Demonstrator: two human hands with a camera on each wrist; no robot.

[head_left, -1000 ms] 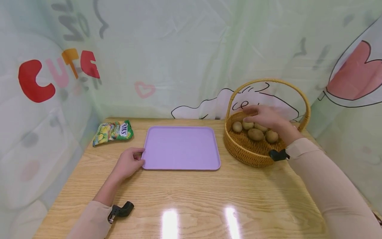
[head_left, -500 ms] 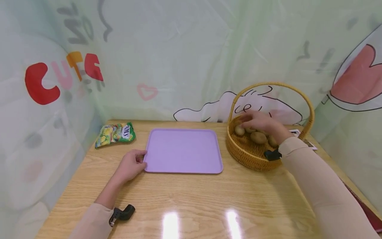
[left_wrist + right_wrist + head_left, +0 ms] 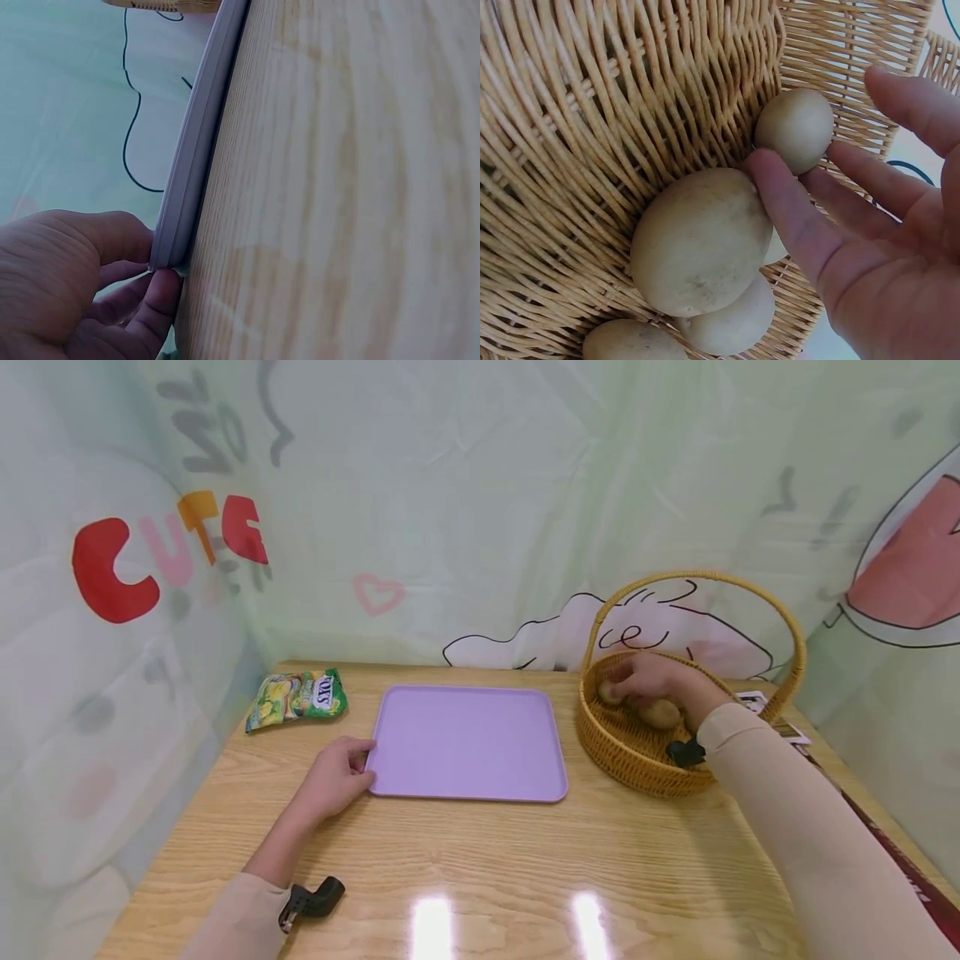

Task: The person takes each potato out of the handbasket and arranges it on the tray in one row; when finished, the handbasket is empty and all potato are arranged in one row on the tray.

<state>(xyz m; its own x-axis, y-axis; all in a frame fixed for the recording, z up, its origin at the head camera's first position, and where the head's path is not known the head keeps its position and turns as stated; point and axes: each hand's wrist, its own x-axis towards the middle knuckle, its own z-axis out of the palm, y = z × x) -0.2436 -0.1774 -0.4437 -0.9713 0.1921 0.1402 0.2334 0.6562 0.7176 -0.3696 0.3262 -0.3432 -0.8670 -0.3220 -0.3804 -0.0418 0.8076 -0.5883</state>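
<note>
My left hand pinches the left edge of a flat purple tray near its front corner. In the left wrist view, thumb and fingers meet at the tray's end. My right hand reaches into a wicker basket holding several potatoes. Its spread fingers surround a small round potato by the basket wall; the thumb tip is right at the potato's edge and one finger stands off it. A bigger potato lies beside the thumb. In the head view, the hand covers part of the potatoes.
A green candy bag lies at the table's back left. The basket's tall handle arches over my right forearm. Printed papers lie behind the basket on the right. Printed curtains enclose the wooden table.
My right hand has moved down from above the potatoes, its fingers coming around the leftmost one. My left hand stays at the tray's edge. The head view has shifted slightly.
</note>
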